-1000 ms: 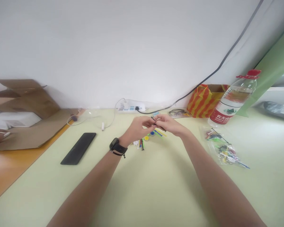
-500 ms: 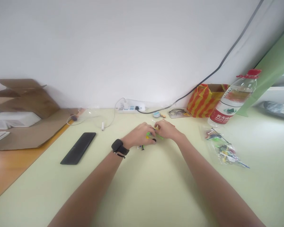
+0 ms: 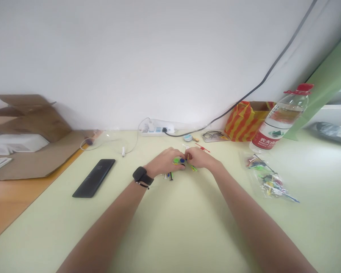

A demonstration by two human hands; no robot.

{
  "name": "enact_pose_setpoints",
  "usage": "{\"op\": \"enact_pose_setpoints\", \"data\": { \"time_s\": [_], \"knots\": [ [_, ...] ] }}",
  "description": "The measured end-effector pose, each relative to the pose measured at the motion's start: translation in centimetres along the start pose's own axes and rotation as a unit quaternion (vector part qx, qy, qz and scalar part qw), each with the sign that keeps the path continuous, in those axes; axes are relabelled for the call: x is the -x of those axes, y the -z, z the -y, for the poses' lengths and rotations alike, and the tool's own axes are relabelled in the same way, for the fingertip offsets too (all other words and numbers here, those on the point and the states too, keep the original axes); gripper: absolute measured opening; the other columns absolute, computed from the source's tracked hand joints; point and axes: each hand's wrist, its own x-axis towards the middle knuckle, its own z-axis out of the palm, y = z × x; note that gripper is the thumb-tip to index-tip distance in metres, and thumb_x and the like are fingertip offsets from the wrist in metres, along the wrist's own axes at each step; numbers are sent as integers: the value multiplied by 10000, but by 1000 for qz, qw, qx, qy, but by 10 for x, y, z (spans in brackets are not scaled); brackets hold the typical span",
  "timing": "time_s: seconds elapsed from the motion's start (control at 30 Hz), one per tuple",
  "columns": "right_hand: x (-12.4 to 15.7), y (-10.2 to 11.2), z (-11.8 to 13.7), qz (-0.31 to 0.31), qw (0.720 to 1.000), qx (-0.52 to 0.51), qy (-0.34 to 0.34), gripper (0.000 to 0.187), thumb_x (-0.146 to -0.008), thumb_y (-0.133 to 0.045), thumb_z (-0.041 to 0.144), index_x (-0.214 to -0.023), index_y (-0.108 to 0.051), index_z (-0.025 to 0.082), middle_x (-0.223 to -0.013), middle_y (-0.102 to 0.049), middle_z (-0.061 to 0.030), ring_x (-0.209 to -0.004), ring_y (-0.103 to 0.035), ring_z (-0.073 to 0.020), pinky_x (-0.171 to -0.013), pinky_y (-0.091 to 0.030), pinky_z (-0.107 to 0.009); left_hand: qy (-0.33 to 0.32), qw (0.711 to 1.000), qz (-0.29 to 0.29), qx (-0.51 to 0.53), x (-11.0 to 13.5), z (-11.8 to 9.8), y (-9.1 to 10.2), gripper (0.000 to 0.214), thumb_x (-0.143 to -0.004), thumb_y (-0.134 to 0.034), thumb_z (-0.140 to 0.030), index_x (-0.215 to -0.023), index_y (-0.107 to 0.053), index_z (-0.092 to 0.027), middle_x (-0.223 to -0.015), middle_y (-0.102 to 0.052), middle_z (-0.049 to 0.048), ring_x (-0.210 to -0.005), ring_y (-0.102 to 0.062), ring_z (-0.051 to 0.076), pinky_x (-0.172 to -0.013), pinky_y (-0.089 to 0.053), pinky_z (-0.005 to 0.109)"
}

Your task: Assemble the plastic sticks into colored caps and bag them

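Observation:
Both my hands meet low over the pale green table, over a small heap of coloured plastic sticks and round pieces. My left hand, with a black watch on its wrist, has its fingers curled down on the green and blue round pieces. My right hand pinches among the thin sticks beside them. What exactly each hand grips is too small to make out. A few more sticks poke out under my left hand.
A black phone lies to the left. A clear bag of coloured parts and a water bottle are to the right. At the back stand a power strip, glasses, a striped bag and cardboard.
My hands came down from a raised position to the table and now rest on the heap of parts. Another person's hand at the far left edge is gone.

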Motion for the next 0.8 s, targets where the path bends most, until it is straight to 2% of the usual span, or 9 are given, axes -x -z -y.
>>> {"op": "enact_pose_setpoints", "data": {
  "time_s": [0.1, 0.2, 0.33, 0.47, 0.53, 0.63, 0.73, 0.8],
  "knots": [
    [-1, 0, 2, 1, 1000, -5, 6, 129, -793, -691, 133, -897, -726, 201, -934, -729, -42, -766, -650, -151, -617, -423, -214, 10, 1000, 13, -13, 4, 6, 9, 373, -816, -750, -415, -1161, -715, -276, -1156, -725, 33, -1151, -599, 282, -970, -462, 358],
    [-2, 3, -1, -22, 1000, 0, -4, 102, -873, -645, 205, -942, -721, 209, -940, -723, -39, -792, -650, -160, -677, -451, -232, 41, 998, 31, -25, 8, 16, 14, 421, -774, -780, -423, -1164, -714, -278, -1162, -722, 34, -1159, -605, 288, -936, -474, 346],
    [-2, 3, -9, -93, 995, 28, -32, 296, -943, -544, 197, -1217, -655, 194, -1202, -650, -121, -1075, -611, -245, -876, -457, -323, 64, 997, 31, -23, 8, 25, 12, 417, -788, -769, -436, -1165, -719, -264, -1141, -721, 48, -1114, -633, 275, -895, -484, 334],
    [-1, -8, -15, -105, 993, 60, -17, 464, -971, -500, 183, -1426, -551, 256, -1288, -590, -137, -1221, -531, -296, -951, -436, -378, 69, 997, 28, -19, 7, 23, 10, 432, -790, -766, -453, -1173, -719, -258, -1139, -720, 54, -1098, -640, 274, -888, -489, 334],
    [-2, -14, -18, -109, 991, 73, -11, 454, -979, -488, 182, -1418, -562, 268, -1267, -600, -135, -1222, -521, -303, -954, -438, -391, 71, 997, 29, -17, 7, 21, 10, 450, -793, -762, -461, -1193, -712, -260, -1158, -716, 56, -1119, -630, 276, -901, -489, 339],
    [-5, -19, -23, -121, 990, 69, -15, 363, -965, -499, 159, -1293, -630, 242, -1206, -627, -124, -1201, -533, -289, -943, -448, -380, 68, 997, 20, -13, 9, 19, 14, 429, -826, -727, -474, -1204, -703, -272, -1201, -710, 50, -1168, -606, 275, -956, -480, 355],
    [-7, -17, -28, -144, 988, 58, -19, 283, -935, -533, 138, -1182, -646, 217, -1157, -640, -108, -1138, -570, -269, -929, -456, -368, 63, 998, -20, -2, 10, 17, 19, 382, -879, -670, -474, -1201, -700, -272, -1238, -704, 49, -1163, -612, 262, -984, -483, 367],
    [-9, -14, -28, -162, 985, 50, -21, 275, -929, -542, 146, -1183, -623, 211, -1176, -628, -106, -1069, -598, -251, -915, -467, -364, 60, 997, -52, 12, 8, 15, 22, 358, -903, -645, -466, -1191, -704, -262, -1223, -713, 54, -1101, -644, 250, -945, -508, 369]
  ]
}}
